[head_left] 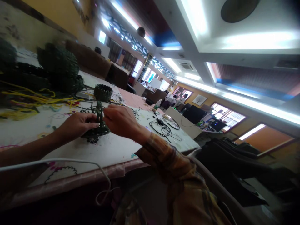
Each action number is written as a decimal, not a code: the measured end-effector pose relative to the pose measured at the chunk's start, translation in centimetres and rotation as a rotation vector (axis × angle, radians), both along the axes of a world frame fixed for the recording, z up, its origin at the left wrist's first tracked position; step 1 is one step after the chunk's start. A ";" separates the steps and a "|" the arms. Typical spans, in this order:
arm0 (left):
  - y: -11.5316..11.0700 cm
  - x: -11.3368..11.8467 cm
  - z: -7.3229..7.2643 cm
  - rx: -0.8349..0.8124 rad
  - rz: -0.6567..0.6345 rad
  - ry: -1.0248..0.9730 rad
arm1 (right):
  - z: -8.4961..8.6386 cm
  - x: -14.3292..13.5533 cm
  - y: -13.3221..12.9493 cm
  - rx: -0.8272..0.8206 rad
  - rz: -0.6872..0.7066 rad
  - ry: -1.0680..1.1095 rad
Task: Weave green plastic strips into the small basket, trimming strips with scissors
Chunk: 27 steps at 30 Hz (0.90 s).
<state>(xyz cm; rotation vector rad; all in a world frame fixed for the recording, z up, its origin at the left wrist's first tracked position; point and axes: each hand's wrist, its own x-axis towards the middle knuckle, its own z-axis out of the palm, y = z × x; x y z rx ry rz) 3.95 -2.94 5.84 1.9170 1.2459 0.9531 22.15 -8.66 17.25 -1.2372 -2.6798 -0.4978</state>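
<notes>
A dark green woven piece with a flat, dish-like base and an upright strip lies low over the table. My left hand comes in from the left, its thumb and fingers closed on the upright strip. From the other side my right hand reaches to the same strip, fingers curled together against it; the back of the hand hides the exact grip. Just behind stands a small round basket woven in the same dark green.
Larger green woven baskets are piled at the far left, beside loose yellow strips. A black cable and a plastic bottle are on the right. A white cable crosses the table's front edge.
</notes>
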 end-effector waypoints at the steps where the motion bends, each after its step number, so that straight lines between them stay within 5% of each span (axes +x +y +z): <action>1: 0.1 -0.1 0.0 -0.031 -0.004 -0.023 | -0.5 0.7 -0.1 0.002 -0.025 0.047; 7: -1.1 1.4 0.2 0.081 0.092 0.185 | -0.5 1.9 3.2 -0.016 -0.086 0.151; 14: -2.2 2.3 -0.3 0.166 0.091 0.328 | 1.5 -2.1 5.9 -0.105 0.062 -0.175; 27: -2.4 2.7 -0.6 0.185 0.055 0.383 | 0.8 -6.4 7.8 -0.197 0.184 -0.372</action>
